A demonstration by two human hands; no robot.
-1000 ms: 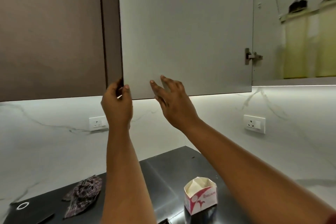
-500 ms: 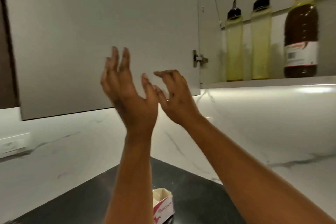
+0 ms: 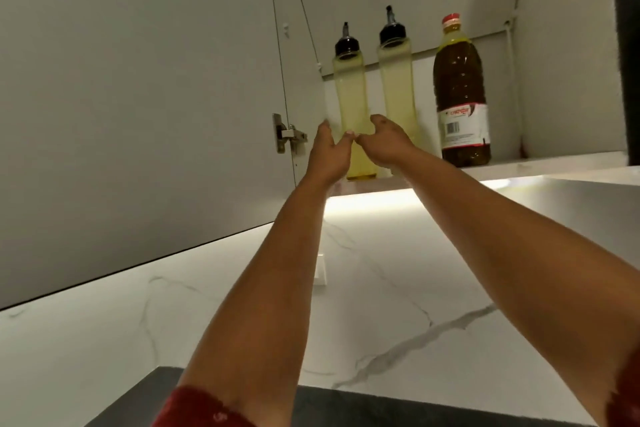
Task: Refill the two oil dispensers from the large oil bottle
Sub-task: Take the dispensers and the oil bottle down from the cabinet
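Observation:
Two tall clear oil dispensers with black pour spouts, both holding pale yellow oil, stand side by side on the open cabinet's shelf: the left dispenser and the right dispenser. To their right stands the large oil bottle, dark amber with a red cap and a white label. My left hand is raised to the left dispenser's lower part, fingers up along its left side and thumb across its front. My right hand is beside it, covering the base of the right dispenser, its thumb almost meeting my left thumb. No firm grip shows.
The opened cabinet door hangs at the left on its hinge. The shelf edge is lit from beneath. Below are a white marble backsplash, a wall socket and the dark counter edge.
The cabinet door has swung open and both hands have left it. They rose and moved right to the dispensers on the shelf; the view tilted up and rightwards.

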